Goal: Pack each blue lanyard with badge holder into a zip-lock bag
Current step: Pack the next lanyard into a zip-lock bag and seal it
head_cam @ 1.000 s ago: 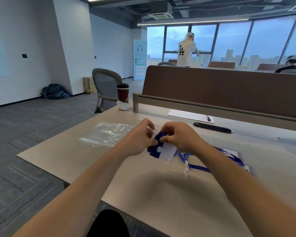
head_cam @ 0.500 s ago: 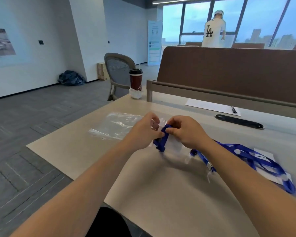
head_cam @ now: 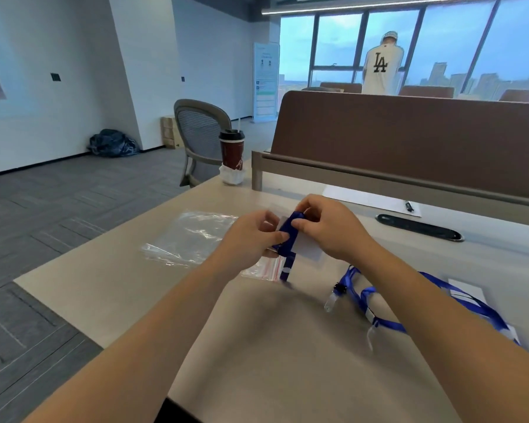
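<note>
Both hands meet mid-frame over the table [head_cam: 287, 355].
L hand [head_cam: 251, 236]: thumb + curled fingers pinch the blue lanyard [head_cam: 287, 236], which is wound into a tight bundle.
R hand [head_cam: 330, 230]: fingers curled, thumb tip pressed on the bundle's top end, gripping from the opposite side.
The bundle sits right btwn the two sets of fingertips, tilted, top end toward the R fingers.
Badge holder [head_cam: 307, 250]: a white card behind the bundle, just under the R fingers. Can't tell which fingers carry it.
A short strap tail hangs below the L fingertips, end blurred.
Zip-lock bags [head_cam: 193, 236]: clear stack flat on the table, left of and beyond the L fingers. The red zip edge shows just below the L wrist; can't tell if they touch.
Spare lanyards [head_cam: 367, 296]: blue tangle w/ clips on the table, below-right of the R fingers, partly hidden by the R forearm, apart from the fingers.
Beyond the R fingers: paper sheet [head_cam: 367, 199] and black oval strip [head_cam: 419, 228].
Coffee cup [head_cam: 232, 151] is well beyond the L fingers, at the table's far corner.
</note>
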Available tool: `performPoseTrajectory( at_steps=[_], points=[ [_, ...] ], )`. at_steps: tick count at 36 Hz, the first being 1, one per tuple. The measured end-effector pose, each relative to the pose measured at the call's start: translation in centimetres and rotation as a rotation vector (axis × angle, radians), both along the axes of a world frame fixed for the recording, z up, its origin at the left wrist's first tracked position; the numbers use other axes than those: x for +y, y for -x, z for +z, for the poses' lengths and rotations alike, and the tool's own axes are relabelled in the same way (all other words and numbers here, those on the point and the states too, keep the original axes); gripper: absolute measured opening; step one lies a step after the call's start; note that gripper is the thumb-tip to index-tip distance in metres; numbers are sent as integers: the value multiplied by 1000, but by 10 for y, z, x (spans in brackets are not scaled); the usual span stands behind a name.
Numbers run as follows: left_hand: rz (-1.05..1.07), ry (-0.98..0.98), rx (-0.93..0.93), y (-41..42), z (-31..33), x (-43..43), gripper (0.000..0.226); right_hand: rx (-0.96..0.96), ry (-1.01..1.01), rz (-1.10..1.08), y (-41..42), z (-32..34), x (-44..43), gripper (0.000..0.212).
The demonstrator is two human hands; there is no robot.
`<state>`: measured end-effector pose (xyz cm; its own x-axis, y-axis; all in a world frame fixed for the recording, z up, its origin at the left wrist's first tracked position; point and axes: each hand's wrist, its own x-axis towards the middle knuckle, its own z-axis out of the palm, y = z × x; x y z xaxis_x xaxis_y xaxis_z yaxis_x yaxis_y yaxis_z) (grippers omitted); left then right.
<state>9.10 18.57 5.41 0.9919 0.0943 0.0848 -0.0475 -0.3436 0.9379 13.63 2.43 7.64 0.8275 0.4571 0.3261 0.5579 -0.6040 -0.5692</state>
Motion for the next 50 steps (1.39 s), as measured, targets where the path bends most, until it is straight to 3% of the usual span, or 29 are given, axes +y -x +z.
performPoseTrajectory(
  at_steps=[4,9,12,15,23,30,34,38,50],
  points=[
    [15,-41,-30,0,9,-4,12,-16,24,-23,2,10,-2,8],
    [0,-72,-43,-1,12,-4,25,-42,51,-64,0,14,-10,12],
    [76,-208,-65,-5,7,1,25,-25,69,-104,-5,9,-13,7],
    [189,-414,-76,-11,-6,11,7,-3,65,-156,-14,-2,-15,8],
    [163,-690,128,-31,-38,7,15,36,124,-270,-32,-29,-13,14],
    [174,-761,146,-52,-52,1,28,54,142,-292,-38,-45,-10,17],
    [187,-839,177,-61,-57,3,20,42,156,-285,-42,-46,-12,16],
    [188,-805,179,-65,-61,7,10,46,158,-282,-46,-48,-13,18],
    [274,-666,88,-61,-59,17,22,98,118,-281,-45,-51,-11,20]
  ],
)
